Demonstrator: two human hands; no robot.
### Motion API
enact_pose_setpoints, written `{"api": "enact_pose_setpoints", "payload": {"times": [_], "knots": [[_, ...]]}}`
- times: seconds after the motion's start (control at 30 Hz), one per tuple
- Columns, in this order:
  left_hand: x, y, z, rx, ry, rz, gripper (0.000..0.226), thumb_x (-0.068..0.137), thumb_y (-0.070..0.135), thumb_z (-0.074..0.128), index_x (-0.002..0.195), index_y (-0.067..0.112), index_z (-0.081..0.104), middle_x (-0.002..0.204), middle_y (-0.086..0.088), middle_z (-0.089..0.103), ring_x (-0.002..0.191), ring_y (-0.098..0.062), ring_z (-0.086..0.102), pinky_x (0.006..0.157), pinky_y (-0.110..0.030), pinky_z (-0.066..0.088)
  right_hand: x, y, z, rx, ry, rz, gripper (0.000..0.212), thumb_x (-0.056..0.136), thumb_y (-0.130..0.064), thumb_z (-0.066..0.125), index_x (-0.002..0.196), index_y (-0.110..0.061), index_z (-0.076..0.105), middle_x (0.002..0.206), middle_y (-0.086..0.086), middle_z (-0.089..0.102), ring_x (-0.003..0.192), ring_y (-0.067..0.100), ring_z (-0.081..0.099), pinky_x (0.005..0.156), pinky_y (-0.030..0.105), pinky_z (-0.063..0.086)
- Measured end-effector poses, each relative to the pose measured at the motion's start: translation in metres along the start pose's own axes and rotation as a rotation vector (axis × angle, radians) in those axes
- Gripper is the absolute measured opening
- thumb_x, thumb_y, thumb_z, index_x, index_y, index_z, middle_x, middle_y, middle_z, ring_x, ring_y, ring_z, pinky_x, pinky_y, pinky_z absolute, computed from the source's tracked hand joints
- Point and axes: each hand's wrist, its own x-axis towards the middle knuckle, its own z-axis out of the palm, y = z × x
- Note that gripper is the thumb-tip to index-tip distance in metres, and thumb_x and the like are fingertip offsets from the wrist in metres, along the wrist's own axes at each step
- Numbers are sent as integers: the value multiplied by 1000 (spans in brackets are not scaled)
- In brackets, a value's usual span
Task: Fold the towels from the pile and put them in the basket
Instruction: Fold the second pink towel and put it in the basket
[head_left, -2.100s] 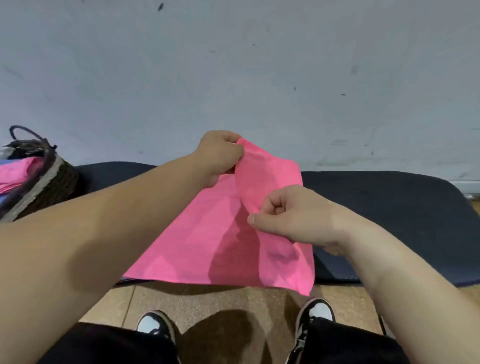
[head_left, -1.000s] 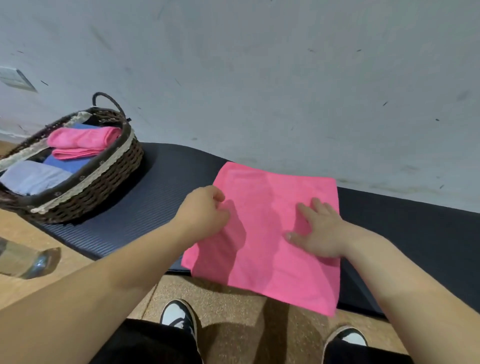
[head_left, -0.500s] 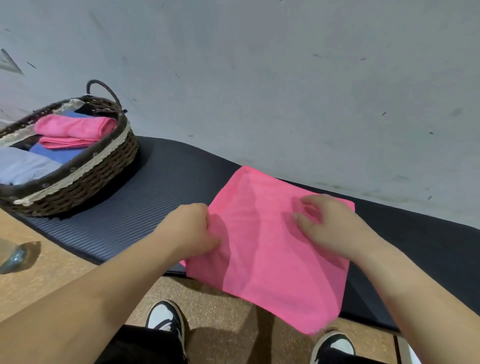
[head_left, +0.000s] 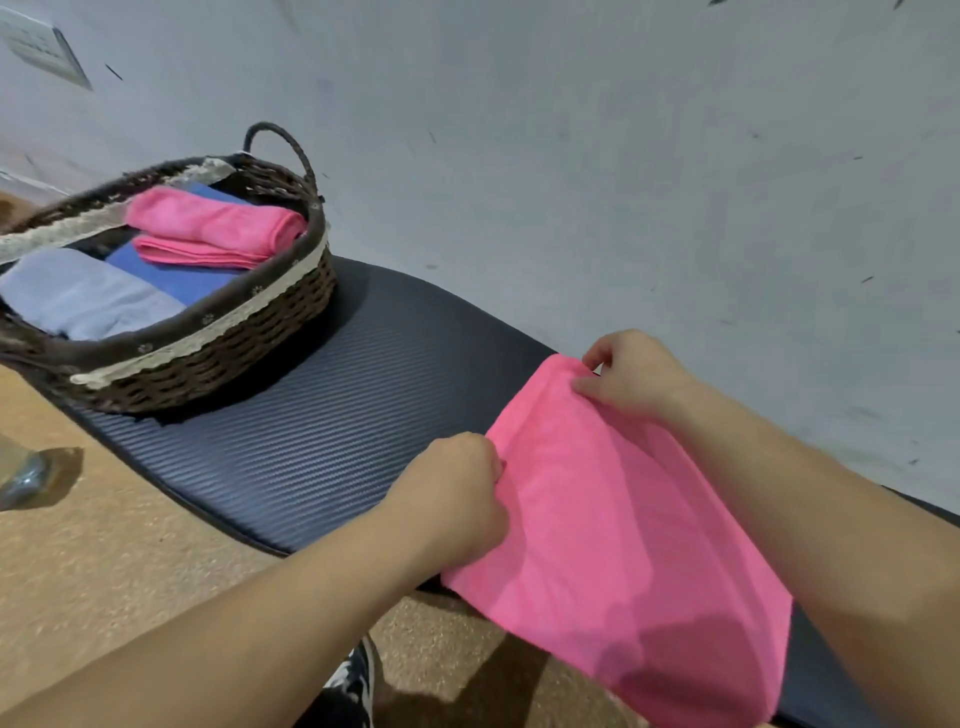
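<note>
While left hand (head_left: 457, 499) and right hand (head_left: 631, 371) pinch pink towel (head_left: 623, 545) — ribbed mat (head_left: 337, 415), grey wall (head_left: 571, 156)

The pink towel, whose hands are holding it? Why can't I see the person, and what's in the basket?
No machine here: a person wears a camera on their head, looking down, so you see only their arms. The left hand grips the pink towel at its left edge; the right hand pinches its far corner. It rests partly on a dark mat. The basket, also on the mat, holds a folded pink towel, a blue towel and a pale grey towel.
</note>
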Motion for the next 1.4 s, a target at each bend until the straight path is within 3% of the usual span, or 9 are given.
{"api": "enact_pose_setpoints", "payload": {"times": [0.27, 0.4, 0.57, 0.63, 0.77, 0.93, 1.07, 1.2, 1.4], "knots": [[-8, -13, -6, -40, 5, 79, 31, 94, 30, 58, 70, 12, 51, 81, -8, 67, 79, -29, 67, 71, -41, 58, -9, -4, -2, 189, 244, -96, 7, 85, -17, 67, 80, -22, 67, 76, -8, 66, 73, 15, 62, 67, 29, 50], [-12, -20, -5, -74, 28, 66, 22, 102, 30, 53, 88, 14, 50, 93, -5, 68, 90, -26, 68, 76, -43, 57, -6, -7, 7, 429, 150, 34, 4, 91, -15, 64, 87, -14, 64, 72, -2, 62, 67, 16, 56, 59, 25, 43], [-20, -20, -6, -84, -72, 32, 44, 90, 39, 70, 72, 2, 54, 69, -5, 56, 73, -25, 67, 65, -37, 56, 5, -6, 12, 341, 24, 39, 16, 94, -22, 68, 87, -8, 71, 77, 1, 66, 71, 18, 58, 65, 27, 48], [-23, -19, -5, -82, -44, 20, 39, 92, 36, 66, 70, 7, 53, 70, -4, 62, 88, -27, 74, 66, -37, 59, 10, -6, 11, 308, 55, 8, 15, 96, -24, 66, 88, -11, 69, 78, 0, 64, 69, 16, 57, 62, 24, 45], [-22, -21, -13, -108, 37, -22, 24, 98, 37, 61, 85, 17, 61, 77, 9, 60, 74, -17, 60, 61, -25, 40, 21, -3, 12, 299, 89, -1, 19, 101, -34, 59, 94, -17, 65, 79, -4, 62, 69, 12, 56, 64, 28, 40], [-16, -30, -19, -187, 17, -113, 20, 99, 37, 57, 88, 20, 58, 83, -1, 68, 63, -18, 62, 53, -28, 46, 31, -8, 8, 282, 42, 32, 25, 101, -41, 58, 97, -17, 62, 85, -9, 58, 80, 19, 55, 74, 31, 40], [-14, -36, -20, -35, 51, -87, 21, 92, 42, 63, 82, 25, 55, 81, 5, 65, 73, -17, 63, 63, -34, 51, 35, -15, 14, 198, 35, 53, 29, 95, -40, 67, 99, -11, 65, 86, -4, 60, 84, 22, 56, 73, 31, 42], [-18, -28, -19, 90, 44, -110, 40, 82, 60, 71, 86, 25, 52, 86, 4, 62, 82, -23, 62, 67, -37, 51, 30, -14, 21, 62, 79, 88, 34, 93, -55, 57, 105, -24, 65, 104, -7, 65, 101, 24, 61, 90, 39, 53], [-20, -17, -9, 143, 22, -65, 25, 93, 44, 63, 93, 21, 54, 97, 4, 56, 91, -23, 59, 76, -39, 51, 18, -6, 25, 363, 180, -25, 24, 95, -35, 69, 88, -13, 65, 81, -4, 64, 75, 15, 58, 62, 22, 42]]}}
